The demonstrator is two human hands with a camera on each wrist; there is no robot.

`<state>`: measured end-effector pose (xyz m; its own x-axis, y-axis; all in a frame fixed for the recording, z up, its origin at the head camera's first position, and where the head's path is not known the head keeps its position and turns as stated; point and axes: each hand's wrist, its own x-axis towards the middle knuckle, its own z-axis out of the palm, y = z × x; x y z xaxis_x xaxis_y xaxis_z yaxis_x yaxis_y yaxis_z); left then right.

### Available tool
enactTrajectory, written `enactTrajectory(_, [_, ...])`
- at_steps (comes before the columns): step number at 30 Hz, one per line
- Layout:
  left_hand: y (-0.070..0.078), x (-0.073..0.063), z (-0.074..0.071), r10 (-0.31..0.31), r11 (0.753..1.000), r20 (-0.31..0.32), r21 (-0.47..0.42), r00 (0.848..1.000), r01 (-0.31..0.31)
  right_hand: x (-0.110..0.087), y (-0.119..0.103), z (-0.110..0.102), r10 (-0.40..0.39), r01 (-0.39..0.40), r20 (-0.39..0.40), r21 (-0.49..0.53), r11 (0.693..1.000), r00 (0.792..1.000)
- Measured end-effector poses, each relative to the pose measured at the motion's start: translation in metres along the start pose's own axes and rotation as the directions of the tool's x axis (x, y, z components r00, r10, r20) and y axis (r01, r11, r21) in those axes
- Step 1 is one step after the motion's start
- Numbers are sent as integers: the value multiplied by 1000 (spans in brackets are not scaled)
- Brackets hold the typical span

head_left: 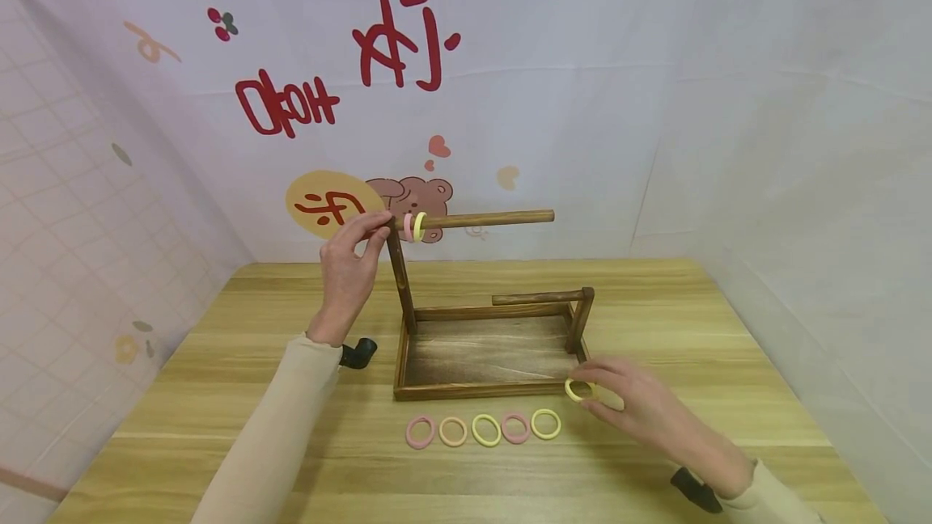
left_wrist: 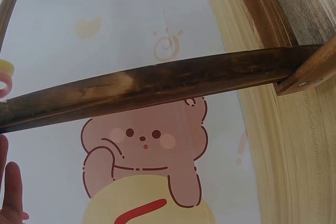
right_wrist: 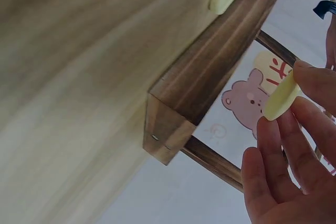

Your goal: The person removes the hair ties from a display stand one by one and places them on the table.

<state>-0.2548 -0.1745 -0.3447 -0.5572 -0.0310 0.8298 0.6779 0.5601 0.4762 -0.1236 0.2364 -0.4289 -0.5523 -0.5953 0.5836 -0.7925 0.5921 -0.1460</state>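
My left hand [head_left: 349,257] is at the top of the tall post [head_left: 400,277] of a wooden stand, its fingertips right at the post's upper end. Straight fingers [left_wrist: 12,195] show beside that post in the left wrist view. Close by, a pink ring [head_left: 408,227] and a yellow ring [head_left: 419,227] hang on the upper rod [head_left: 495,219]. My right hand [head_left: 641,407] pinches another yellow ring [right_wrist: 282,98] between thumb and fingertips, by the front right corner of the stand's tray [head_left: 473,390].
In front of the tray lies a row of rings: a pink ring [head_left: 420,433], a peach ring [head_left: 453,432], a yellow ring [head_left: 486,430], a second pink ring [head_left: 516,428] and another yellow ring [head_left: 546,424]. A short lower rod [head_left: 539,298] points left from the right post [head_left: 579,320]. Behind hangs a printed curtain [head_left: 553,63].
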Motion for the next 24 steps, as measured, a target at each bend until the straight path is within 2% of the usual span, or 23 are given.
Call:
enactTrajectory(11, [1, 0, 1, -7, 1000, -10, -19, 1000, 7, -13, 2, 12, -25, 24, 39, 20, 1000, 999])
enactTrajectory(18, [1, 0, 0, -5, 1000, -3, -15, 1000, 5, -17, 0, 17, -1, -1, 107, 20, 1000, 994])
enactTrajectory(24, [1, 0, 1, -9, 1000, -4, -19, 1000, 9, -20, 2, 20, -25, 24, 131, 7, 1000, 991])
